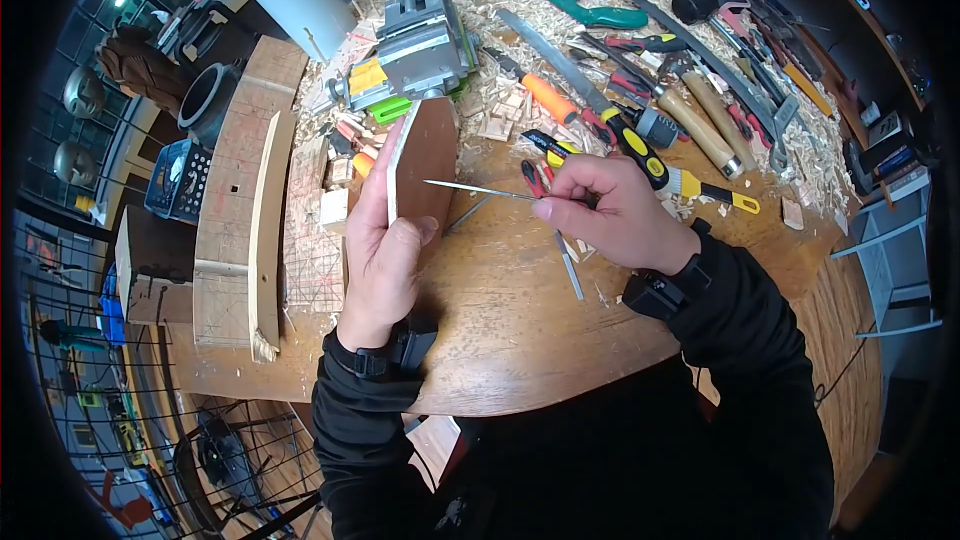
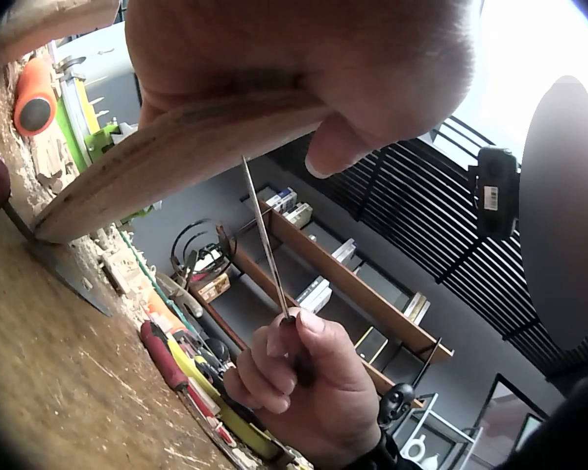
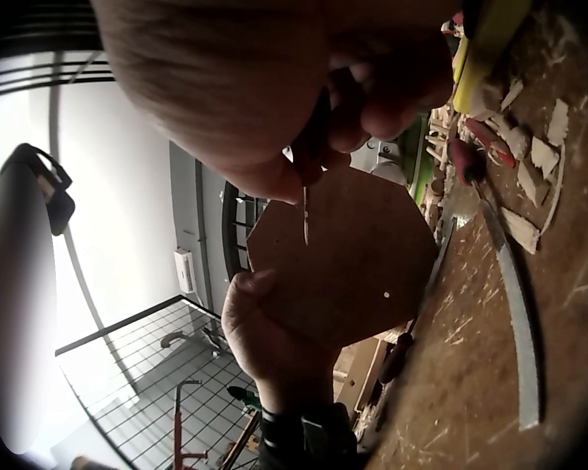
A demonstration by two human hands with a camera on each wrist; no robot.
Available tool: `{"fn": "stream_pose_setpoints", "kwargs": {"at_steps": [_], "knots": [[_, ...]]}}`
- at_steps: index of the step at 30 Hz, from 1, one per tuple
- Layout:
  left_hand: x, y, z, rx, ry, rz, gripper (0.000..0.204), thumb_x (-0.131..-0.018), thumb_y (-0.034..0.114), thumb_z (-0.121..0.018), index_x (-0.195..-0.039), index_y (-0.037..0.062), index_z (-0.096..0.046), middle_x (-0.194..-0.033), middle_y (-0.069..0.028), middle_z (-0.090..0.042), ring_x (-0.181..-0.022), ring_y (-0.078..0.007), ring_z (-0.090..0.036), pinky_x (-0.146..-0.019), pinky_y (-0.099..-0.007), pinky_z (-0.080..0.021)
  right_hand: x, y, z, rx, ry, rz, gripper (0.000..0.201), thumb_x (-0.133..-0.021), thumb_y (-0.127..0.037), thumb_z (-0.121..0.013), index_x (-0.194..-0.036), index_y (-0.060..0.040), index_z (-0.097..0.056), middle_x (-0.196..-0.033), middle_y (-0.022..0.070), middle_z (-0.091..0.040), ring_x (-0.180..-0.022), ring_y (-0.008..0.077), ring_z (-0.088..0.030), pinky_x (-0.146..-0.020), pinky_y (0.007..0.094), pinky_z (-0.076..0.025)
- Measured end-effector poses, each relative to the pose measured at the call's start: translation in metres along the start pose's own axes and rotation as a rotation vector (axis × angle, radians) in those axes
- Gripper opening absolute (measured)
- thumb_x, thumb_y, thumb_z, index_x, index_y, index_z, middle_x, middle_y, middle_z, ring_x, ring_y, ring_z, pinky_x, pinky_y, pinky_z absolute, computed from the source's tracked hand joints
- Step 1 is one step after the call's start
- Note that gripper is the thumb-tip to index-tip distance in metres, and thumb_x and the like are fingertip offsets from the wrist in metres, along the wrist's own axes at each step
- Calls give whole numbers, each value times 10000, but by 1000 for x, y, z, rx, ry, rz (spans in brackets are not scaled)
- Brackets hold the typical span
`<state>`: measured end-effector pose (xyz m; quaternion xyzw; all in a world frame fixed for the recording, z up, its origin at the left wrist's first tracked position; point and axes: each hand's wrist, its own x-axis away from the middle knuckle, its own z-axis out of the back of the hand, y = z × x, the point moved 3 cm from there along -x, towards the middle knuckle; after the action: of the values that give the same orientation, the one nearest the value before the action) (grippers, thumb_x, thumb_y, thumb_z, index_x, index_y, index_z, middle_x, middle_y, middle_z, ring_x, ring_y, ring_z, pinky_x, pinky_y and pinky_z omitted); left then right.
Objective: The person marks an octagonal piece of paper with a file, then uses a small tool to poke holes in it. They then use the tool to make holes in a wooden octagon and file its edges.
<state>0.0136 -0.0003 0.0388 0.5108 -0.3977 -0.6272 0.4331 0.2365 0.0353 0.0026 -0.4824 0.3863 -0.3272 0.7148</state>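
A flat many-sided wooden board (image 1: 426,155) stands on edge in the left hand (image 1: 380,265), its thumb on the near face and fingers behind. The right wrist view shows the board's broad face (image 3: 348,264) with a small light spot. The right hand (image 1: 612,215) pinches a thin pointed metal tool (image 1: 480,188) whose tip points at the board; in the left wrist view the tool (image 2: 263,235) reaches up towards the board (image 2: 176,162). Whether the tip touches the board, I cannot tell. The tool's handle is mostly hidden in the right hand (image 2: 309,382).
A vise (image 1: 415,45) stands beyond the board. Wood chips, files, knives and a green-handled saw (image 1: 575,5) cover the back and right of the table (image 1: 500,340). Long wooden pieces (image 1: 268,230) lie at the left. A loose thin blade (image 1: 568,265) lies near the right hand.
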Motion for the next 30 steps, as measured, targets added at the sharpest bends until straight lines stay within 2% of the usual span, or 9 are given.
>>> {"fn": "stream_pose_setpoints", "kwargs": {"at_steps": [2,5,7,10,11,13,20,26,30], "knots": [[0,-2,1,-5,-1,-11,722,-785,21,-414,-1496,-42,-306,-1451,-103,-443,-1294,-139,-426,-1030,-252,-366,0,-2,0,-4,12,-6,207,-894,-139,-699,-762,-28,-584,-675,-31,-533,-607,23,-458,-534,219,-370],[2,-3,3,-39,0,-29,701,-798,30,-430,-1489,-29,-332,-1408,-90,-480,-1189,-120,-487,-966,-240,-402,1,-2,1,9,24,3,203,-894,-142,-701,-770,-25,-589,-673,-32,-533,-606,23,-459,-532,218,-372],[5,-4,4,-28,-1,72,658,-819,38,-455,-1470,-18,-378,-1346,-75,-522,-1054,-96,-517,-895,-235,-423,1,0,2,13,27,22,184,-892,-124,-701,-778,-23,-598,-669,-33,-527,-596,24,-449,-526,219,-359],[9,-5,7,-50,-3,186,616,-836,46,-474,-1447,-17,-414,-1296,-65,-548,-977,-82,-510,-851,-235,-427,0,1,1,15,31,36,185,-895,-128,-700,-781,-23,-599,-661,-36,-523,-590,23,-444,-522,217,-355],[9,-6,8,-50,-3,187,616,-836,46,-474,-1447,-17,-414,-1296,-65,-548,-977,-82,-510,-851,-235,-427,0,1,1,13,31,30,205,-900,-149,-699,-775,-27,-591,-655,-38,-523,-594,21,-450,-524,213,-363],[6,-8,8,-66,-19,58,594,-844,49,-469,-1432,-28,-426,-1274,-67,-561,-1014,-90,-509,-875,-241,-422,0,2,0,5,28,17,204,-900,-150,-698,-776,-28,-591,-650,-39,-519,-592,20,-446,-522,214,-359],[6,-3,7,-51,-20,87,593,-845,60,-473,-1428,-34,-425,-1264,-65,-566,-1066,-110,-507,-921,-262,-412,1,2,-1,-9,22,-15,193,-905,-149,-693,-787,-28,-600,-633,-45,-501,-583,19,-433,-513,217,-349],[6,-7,8,-26,-21,114,599,-843,62,-473,-1435,-20,-424,-1198,-25,-571,-940,-70,-488,-815,-222,-418,0,4,-1,-19,29,-20,191,-908,-155,-689,-796,-23,-609,-651,-40,-509,-592,21,-436,-516,219,-350],[5,-7,6,-26,-25,63,603,-847,60,-471,-1444,-6,-420,-1157,-1,-568,-817,-35,-441,-697,-188,-390,1,3,-1,-7,28,-19,161,-901,-111,-692,-799,-18,-609,-662,-45,-510,-589,17,-428,-517,219,-335]]}}
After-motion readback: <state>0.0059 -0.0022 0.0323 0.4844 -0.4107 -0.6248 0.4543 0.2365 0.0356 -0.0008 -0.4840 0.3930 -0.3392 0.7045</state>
